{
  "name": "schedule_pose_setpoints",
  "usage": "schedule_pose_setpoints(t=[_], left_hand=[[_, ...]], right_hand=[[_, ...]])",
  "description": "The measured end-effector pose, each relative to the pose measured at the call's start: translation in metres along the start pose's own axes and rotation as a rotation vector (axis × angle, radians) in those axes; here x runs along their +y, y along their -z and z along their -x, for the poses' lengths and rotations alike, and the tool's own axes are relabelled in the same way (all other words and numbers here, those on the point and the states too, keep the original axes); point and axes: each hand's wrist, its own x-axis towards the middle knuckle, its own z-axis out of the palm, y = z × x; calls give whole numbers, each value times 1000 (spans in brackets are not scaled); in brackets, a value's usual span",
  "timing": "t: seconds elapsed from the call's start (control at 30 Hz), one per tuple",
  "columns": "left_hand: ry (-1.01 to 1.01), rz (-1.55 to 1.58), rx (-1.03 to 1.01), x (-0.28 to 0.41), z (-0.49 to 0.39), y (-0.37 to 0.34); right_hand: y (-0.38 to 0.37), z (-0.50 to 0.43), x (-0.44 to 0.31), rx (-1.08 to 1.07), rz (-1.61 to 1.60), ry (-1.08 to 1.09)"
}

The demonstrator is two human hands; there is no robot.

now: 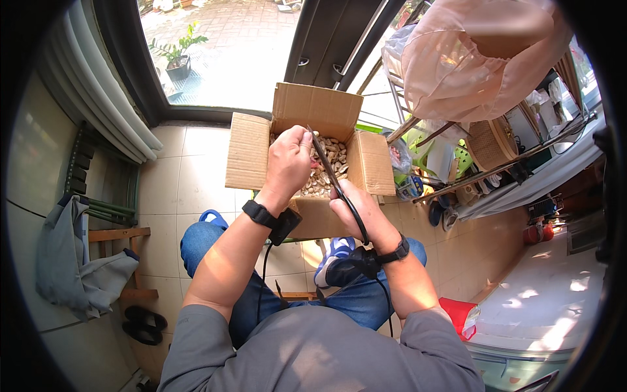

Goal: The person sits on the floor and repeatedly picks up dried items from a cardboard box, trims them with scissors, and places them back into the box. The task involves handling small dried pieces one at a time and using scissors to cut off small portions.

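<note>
Over an open cardboard box [247, 152], my left hand [290, 159] has its fingers curled and pinched together; whether something small is between them is hidden. My right hand [360, 210] is closed around the black handles of a pair of scissors [327, 164]. The blades point up and to the left, their tip beside my left thumb and fingertips. Beneath both hands, the box holds many small tan, oblong pieces that look like unshelled peanuts [333, 152]. A small reddish thing shows among them, partly hidden by my left hand. The box's flaps are folded outward.
A glass door with a dark frame [313, 44] stands behind the box. On the right is a metal rack [470, 179] with baskets and bags, a pink cloth cover [455, 73] above it. A wooden chair [120, 234] with grey clothing stands left, black slippers [144, 326] below.
</note>
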Motion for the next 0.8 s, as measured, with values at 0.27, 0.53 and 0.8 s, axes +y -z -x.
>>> schedule_pose_setpoints(t=[0.27,0.53,0.8], left_hand=[[202,244,-21,-9,-1,-2],[424,667,-98,-10,-1,-5],[553,923,-292,-16,-7,12]], right_hand=[[-3,-2,-1,5,45,-14],[-7,-5,2,19,48,5],[7,4,9,71,99,-83]])
